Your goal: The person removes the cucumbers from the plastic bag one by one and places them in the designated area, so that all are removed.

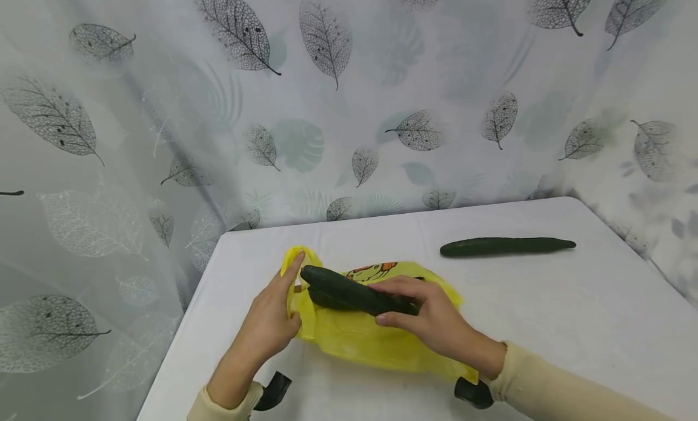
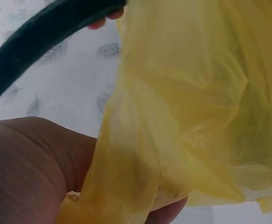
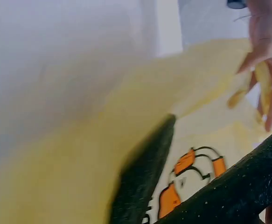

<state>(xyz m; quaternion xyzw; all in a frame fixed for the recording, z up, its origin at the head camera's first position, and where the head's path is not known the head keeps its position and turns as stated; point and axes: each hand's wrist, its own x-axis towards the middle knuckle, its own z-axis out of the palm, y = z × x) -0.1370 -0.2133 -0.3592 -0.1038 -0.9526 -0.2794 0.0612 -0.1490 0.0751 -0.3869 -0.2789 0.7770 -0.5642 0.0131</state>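
Observation:
My right hand [image 1: 431,312] grips a dark green cucumber [image 1: 354,292] near one end, over a yellow plastic bag [image 1: 376,339]. Its far end points left, toward the bag's mouth. Just below it, another dark green piece [image 1: 324,298] shows at the mouth, mostly hidden. Up at the mouth, my left hand [image 1: 269,321] holds the bag's edge, index finger stretched along a yellow loop. The left wrist view shows yellow film [image 2: 140,154] bunched in that hand. In the right wrist view a dark green tip [image 3: 147,163] lies beside a longer cucumber [image 3: 238,186].
A further cucumber [image 1: 507,246] lies at the back right of the white table [image 1: 545,312]. Two black curved pieces [image 1: 275,389] show near the wrists at the front. A leaf-patterned curtain [image 1: 349,106] hangs behind and beside the table.

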